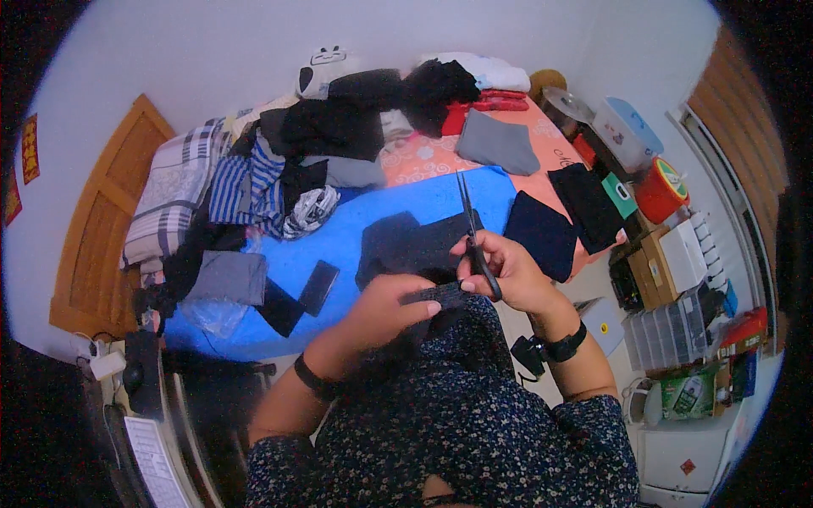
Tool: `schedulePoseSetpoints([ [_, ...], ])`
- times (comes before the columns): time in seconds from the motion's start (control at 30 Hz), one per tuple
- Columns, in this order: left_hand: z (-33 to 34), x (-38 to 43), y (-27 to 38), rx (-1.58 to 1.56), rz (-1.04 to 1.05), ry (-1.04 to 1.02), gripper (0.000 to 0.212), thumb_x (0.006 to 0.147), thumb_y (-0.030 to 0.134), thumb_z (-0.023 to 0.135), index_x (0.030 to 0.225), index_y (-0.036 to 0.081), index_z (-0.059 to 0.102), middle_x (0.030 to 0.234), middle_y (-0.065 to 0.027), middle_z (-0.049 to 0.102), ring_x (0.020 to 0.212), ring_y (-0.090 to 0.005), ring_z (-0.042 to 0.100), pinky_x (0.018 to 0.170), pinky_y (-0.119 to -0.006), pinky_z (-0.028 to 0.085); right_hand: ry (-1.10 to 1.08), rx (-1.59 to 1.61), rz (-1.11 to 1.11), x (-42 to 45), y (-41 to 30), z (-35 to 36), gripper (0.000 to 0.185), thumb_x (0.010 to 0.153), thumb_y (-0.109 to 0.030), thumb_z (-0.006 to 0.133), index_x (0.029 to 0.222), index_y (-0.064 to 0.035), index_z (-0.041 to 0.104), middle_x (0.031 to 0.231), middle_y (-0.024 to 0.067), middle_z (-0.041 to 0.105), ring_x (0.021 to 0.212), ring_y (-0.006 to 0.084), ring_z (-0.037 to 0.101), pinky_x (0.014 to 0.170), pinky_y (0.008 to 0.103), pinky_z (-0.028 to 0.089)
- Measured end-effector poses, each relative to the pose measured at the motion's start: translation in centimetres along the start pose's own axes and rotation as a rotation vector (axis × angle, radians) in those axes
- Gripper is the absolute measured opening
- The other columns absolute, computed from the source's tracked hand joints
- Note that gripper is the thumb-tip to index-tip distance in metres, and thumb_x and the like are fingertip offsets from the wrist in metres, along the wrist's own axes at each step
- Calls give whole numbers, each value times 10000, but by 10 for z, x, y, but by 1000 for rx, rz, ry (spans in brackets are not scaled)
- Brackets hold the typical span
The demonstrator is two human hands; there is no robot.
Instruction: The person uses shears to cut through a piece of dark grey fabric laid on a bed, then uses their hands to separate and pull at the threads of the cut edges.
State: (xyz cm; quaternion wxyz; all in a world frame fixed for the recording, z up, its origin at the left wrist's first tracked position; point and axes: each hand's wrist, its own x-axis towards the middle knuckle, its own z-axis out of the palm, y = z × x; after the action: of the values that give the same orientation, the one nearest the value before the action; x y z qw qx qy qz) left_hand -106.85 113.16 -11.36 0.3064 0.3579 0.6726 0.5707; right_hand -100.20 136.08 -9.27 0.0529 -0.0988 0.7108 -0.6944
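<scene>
My left hand (387, 308) pinches one side of a small piece of dark fabric (448, 295) in front of my chest. The fingertips of my right hand (505, 273) touch the other side of it, while the same hand holds a pair of black-handled scissors (471, 235), blades pointing away from me. Just beyond my hands, a dark garment (413, 244) lies on a blue cloth (343, 228) spread over the bed. How much of the fabric hangs below my hands is hard to tell against my dark patterned clothing.
Folded dark clothes (540, 235) and a folded grey garment (497, 143) lie at the right. A blue-striped garment (244, 187) and a black phone-like object (319, 287) lie left. Clear plastic boxes (664, 330) and a red round container (660, 190) stand along the right side.
</scene>
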Motion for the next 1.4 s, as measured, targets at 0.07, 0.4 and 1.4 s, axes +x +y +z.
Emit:
schedulePoseSetpoints([
  [0.07,1,0,-1,-57,-17,38,245,833,164,647,980,-32,647,857,-55,648,780,-123,585,723,-279,477,58,13,-8,1,-1,2,451,796,-53,715,1193,-42,503,924,34,623,839,90,574,743,225,470],
  [0.4,1,0,-15,-231,-9,122,262,876,162,587,1039,-37,639,875,-36,636,786,-105,563,712,-264,470,266,-345,-117,-4,-6,24,457,767,-24,723,1173,-59,516,945,47,690,796,104,631,708,235,502],
  [1.4,6,4,-22,-453,8,192,130,855,43,591,980,8,594,898,-22,619,856,-83,562,769,-237,457,246,-388,-203,13,6,35,523,749,17,740,1213,-46,509,945,57,680,786,67,598,690,218,497],
])
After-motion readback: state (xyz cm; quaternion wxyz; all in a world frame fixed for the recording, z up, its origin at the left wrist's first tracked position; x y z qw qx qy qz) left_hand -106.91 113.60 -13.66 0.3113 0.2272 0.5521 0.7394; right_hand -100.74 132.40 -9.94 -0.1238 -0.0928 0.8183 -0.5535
